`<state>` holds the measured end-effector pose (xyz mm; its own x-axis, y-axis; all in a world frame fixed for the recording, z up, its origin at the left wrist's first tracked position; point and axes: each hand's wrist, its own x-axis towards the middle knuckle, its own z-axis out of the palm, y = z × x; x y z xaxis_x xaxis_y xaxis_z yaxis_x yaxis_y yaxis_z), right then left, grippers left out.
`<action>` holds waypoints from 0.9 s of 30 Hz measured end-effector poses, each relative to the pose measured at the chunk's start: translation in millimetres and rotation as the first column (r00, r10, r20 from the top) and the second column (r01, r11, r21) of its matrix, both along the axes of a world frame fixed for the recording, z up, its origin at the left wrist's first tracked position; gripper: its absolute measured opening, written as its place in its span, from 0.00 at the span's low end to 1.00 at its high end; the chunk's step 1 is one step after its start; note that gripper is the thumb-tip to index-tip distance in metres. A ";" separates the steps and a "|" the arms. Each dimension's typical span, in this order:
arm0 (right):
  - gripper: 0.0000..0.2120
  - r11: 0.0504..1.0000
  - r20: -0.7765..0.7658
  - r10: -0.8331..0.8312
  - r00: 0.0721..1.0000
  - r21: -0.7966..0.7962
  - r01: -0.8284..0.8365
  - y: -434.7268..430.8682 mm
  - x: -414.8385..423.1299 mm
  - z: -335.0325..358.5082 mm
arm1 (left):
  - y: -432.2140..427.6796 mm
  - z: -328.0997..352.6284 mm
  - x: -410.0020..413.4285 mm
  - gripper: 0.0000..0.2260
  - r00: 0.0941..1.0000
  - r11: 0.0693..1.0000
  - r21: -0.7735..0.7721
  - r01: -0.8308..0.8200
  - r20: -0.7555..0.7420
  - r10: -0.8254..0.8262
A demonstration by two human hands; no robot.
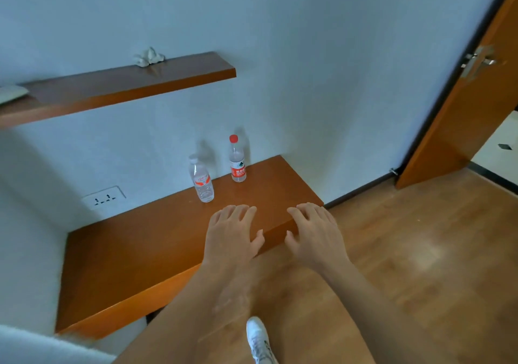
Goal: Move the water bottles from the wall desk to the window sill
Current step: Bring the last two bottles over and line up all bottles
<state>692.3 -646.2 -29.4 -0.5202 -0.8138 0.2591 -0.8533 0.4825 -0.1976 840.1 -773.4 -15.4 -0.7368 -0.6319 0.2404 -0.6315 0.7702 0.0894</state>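
Two water bottles stand upright on the wall desk [134, 251] near the wall: red-cap bottle [237, 159] further right, clear-cap bottle [201, 180] left of it and nearer the camera, the two apart. Left hand [231, 236] and right hand [314, 233] hover palm-down over the desk's front right edge, fingers spread, each grip empty, short of both bottles. Wall shelf [126, 83] above carries a crumpled tissue [150, 56]. Socket [103, 197] on wall at left, door [476, 97] at right, white shoe [259, 338] on the wood floor.
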 end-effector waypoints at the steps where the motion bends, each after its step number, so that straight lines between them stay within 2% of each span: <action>1: 0.25 1.000 0.007 0.015 1.000 0.004 -0.015 -13.1 -6.7 -3.1 | -10.4 -3.9 -6.2 0.24 1.000 1.000 0.004 -0.009 0.001 0.009; 16: 0.25 0.984 -0.037 0.169 0.985 0.065 -0.167 -231.4 -123.6 -34.0 | -189.6 -40.9 -100.9 0.24 0.983 0.982 0.095 -0.161 -0.077 0.169; 22: 0.26 0.964 0.038 0.242 0.970 0.103 -0.245 -269.6 -149.5 -64.5 | -198.2 -75.4 -87.8 0.24 0.966 0.958 0.163 -0.236 -0.070 0.250; 27: 0.26 0.957 0.192 0.243 0.951 0.115 -0.268 -293.6 -168.2 -91.6 | -201.3 -107.0 -64.3 0.24 0.891 0.847 0.305 -0.435 0.010 0.454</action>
<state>524.0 -939.9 -121.0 -0.3170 -0.9466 0.0594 -0.9098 0.2858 -0.3011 775.8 -974.6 -122.4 -0.3503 -0.9362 0.0290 -0.8861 0.3413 0.3137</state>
